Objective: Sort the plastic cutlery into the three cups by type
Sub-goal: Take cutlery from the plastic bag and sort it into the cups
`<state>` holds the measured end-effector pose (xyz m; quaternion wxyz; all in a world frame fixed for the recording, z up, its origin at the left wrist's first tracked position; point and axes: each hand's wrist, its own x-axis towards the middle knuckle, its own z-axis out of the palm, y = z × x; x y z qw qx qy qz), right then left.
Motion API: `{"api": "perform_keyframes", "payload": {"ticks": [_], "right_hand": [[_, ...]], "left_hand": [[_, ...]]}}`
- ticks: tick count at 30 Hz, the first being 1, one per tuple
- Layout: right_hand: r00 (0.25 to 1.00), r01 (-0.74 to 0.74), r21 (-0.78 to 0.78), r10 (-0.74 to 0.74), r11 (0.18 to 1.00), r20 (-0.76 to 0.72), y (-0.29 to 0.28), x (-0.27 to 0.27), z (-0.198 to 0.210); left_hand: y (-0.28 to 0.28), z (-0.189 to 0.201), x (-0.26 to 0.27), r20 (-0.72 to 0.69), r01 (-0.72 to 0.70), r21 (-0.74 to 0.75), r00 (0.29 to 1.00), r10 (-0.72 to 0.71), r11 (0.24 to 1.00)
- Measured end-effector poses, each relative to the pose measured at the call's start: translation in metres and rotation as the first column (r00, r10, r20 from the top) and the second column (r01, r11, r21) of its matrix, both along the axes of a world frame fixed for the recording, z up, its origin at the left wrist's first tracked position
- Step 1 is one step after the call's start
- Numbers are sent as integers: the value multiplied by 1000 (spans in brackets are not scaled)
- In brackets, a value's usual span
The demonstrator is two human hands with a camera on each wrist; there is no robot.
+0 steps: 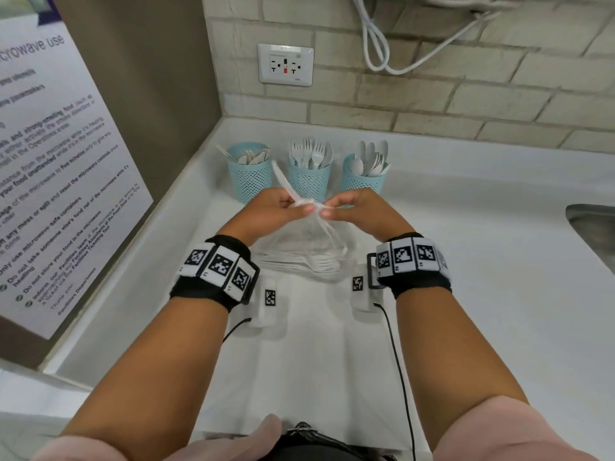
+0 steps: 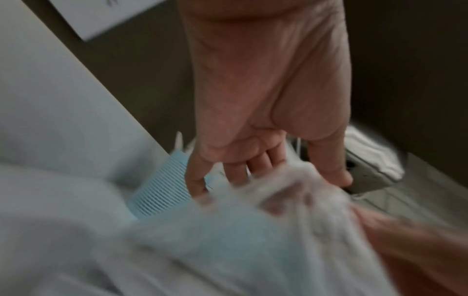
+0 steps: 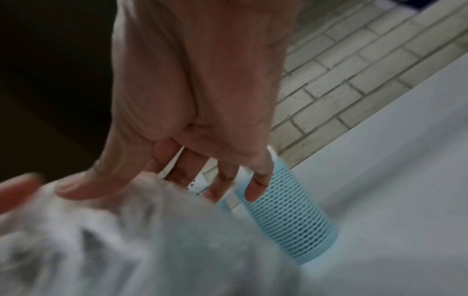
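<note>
Three cups (image 1: pixel 309 181) behind bag (image 1: pixel 306 234); hands (image 1: pixel 309 207) pinching.

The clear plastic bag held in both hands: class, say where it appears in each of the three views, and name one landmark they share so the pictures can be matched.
Head: the clear plastic bag hangs at centre, its top pinched by the left hand and right hand.
Left wrist: blurred, lower right, below the fingers.
Right wrist: blurred, lower left.
Shared landmark: the blue mesh cups.
</note>
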<state>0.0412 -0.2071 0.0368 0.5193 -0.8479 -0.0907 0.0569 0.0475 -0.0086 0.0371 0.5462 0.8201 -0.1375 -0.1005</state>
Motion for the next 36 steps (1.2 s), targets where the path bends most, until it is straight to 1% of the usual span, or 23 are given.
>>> {"api": "perform_keyframes", "payload": {"ticks": [1,2,4,6,8,10,11,13,15,17,18,20,21,23,24,25,26,28,30,32,33,34,36], "right_hand": [[1000,-10,18,10,1000,8,6,0,1],[1000,14,46,-14,999,13,6,1,0],[996,88,107,-91,990,24,-7,3,-1],[990,129,141,-135,982,34,-21,3,-2],[994,85,144,-93,986,50,-16,3,2],[997,15,139,-25,990,72,3,1,8],[994,2,155,-19,988,105,10,1,10],[986,54,213,-85,976,140,8,4,11],[976,124,270,-166,955,141,-7,7,13],[969,142,280,-191,950,159,-12,8,16],[967,128,273,-182,953,181,-8,7,20],[968,79,300,-145,951,203,6,6,29],[975,56,358,-128,932,183,12,4,34],[981,59,449,-135,891,139,8,2,44],[979,80,447,-154,891,132,2,0,48],[975,101,405,-171,909,142,-4,-2,53],[971,118,323,-177,939,162,-6,-5,57],[973,109,81,-123,991,194,-1,-8,62],[986,49,-128,-27,991,163,12,-8,60],[991,20,-292,20,956,132,21,-6,53],[992,26,-344,17,939,122,22,-6,51],[994,27,-361,14,932,111,22,-7,50],[998,14,-320,8,947,68,21,-10,52]], "left_hand": [[-5,0,-1,23,3,12,1000,-4,1000],[-6,1,-1,46,-13,14,999,12,1000],[3,3,2,67,-99,-18,993,100,995],[12,5,5,45,-160,-51,986,162,986],[6,11,1,27,-118,-60,992,120,991],[-7,17,-4,44,-57,-91,997,61,994],[-12,19,-5,55,-55,-117,997,62,992],[-7,22,-4,60,-89,-154,993,99,984],[7,25,-2,42,-102,-160,993,110,982],[10,29,-4,25,-69,-165,997,74,984],[6,32,-6,29,-52,-184,998,58,982],[-7,38,-8,34,-53,-236,997,63,970],[-10,42,-8,25,-71,-272,996,81,960],[-5,51,-5,-27,-126,-396,992,125,910],[1,55,-3,-54,-156,-456,988,148,876],[8,59,-1,-70,-182,-489,983,170,853],[12,62,0,-79,-197,-504,980,182,841],[11,67,0,-103,-201,-522,980,172,829],[2,70,-3,-142,-210,-553,977,157,806],[-5,74,-4,-168,-227,-578,973,158,783],[-5,75,-5,-162,-232,-566,972,169,791],[-4,75,-5,-139,-232,-534,973,187,813],[0,74,-5,-49,-218,-432,975,218,875]]}}
